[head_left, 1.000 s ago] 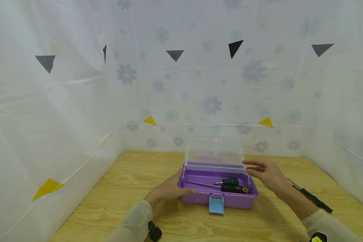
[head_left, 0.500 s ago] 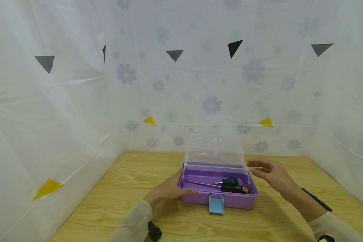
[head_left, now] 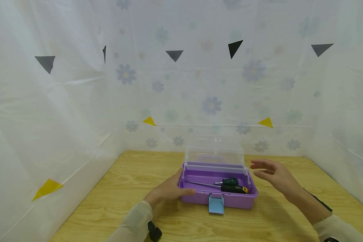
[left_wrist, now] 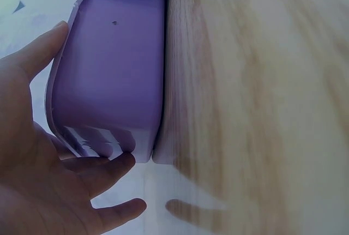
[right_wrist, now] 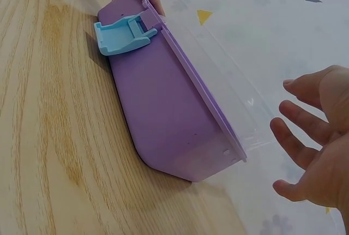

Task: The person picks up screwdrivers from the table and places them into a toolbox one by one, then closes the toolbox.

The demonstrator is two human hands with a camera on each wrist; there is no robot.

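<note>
Your left hand [head_left: 169, 189] rests against the left end of the purple toolbox [head_left: 230, 198], fingers relaxed around its corner. Your right hand [head_left: 275, 176] hovers open just beside the box's right end, holding nothing. Two screwdrivers [head_left: 231, 185] lie inside, the clear lid [head_left: 213, 149] stands upright, on the wooden table [head_left: 109, 208].
</note>
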